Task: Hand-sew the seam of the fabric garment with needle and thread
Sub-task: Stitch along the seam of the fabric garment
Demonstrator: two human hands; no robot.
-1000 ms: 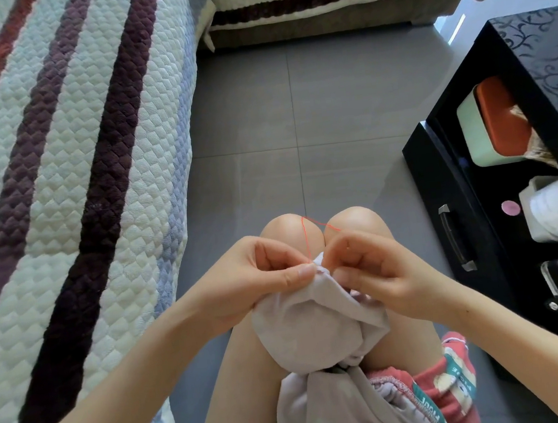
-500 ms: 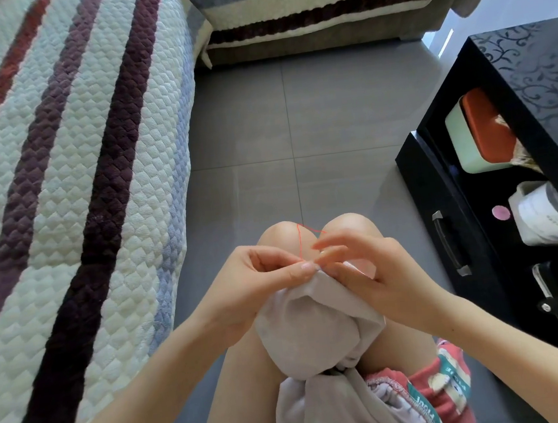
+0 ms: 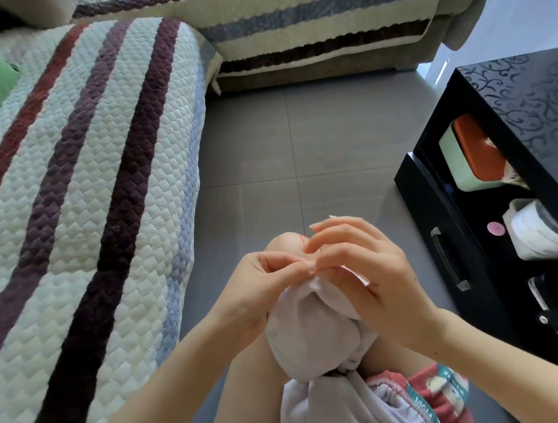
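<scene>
Setting: grey tiled floor [image 3: 297,133]. Striped quilted sofa cover [image 3: 80,197] at left, black cabinet [image 3: 534,98] with an open drawer at right. The person is seated, with the work on the lap, near centre.

Grip: left hand [image 3: 262,292] pinches the top edge of the pale fabric garment [image 3: 310,325] between thumb and forefinger. Right hand [image 3: 363,271] meets it at the same spot. Its thumb and forefinger are closed on the red thread [image 3: 303,243] and the other 3 fingers are spread. Needle too small to make out.

Garment: bunched over the right knee, the rest trailing toward the waist. The thread loops up just beyond the pinch.

Risk (judgement): the slack loop could snag on a spread finger or knot on itself if pulled fast. The 2 pinches sit tight together, so a pricked left fingertip looks possible. If the left pinch slips, the seam edges could shift and the stitch land crooked.
</scene>
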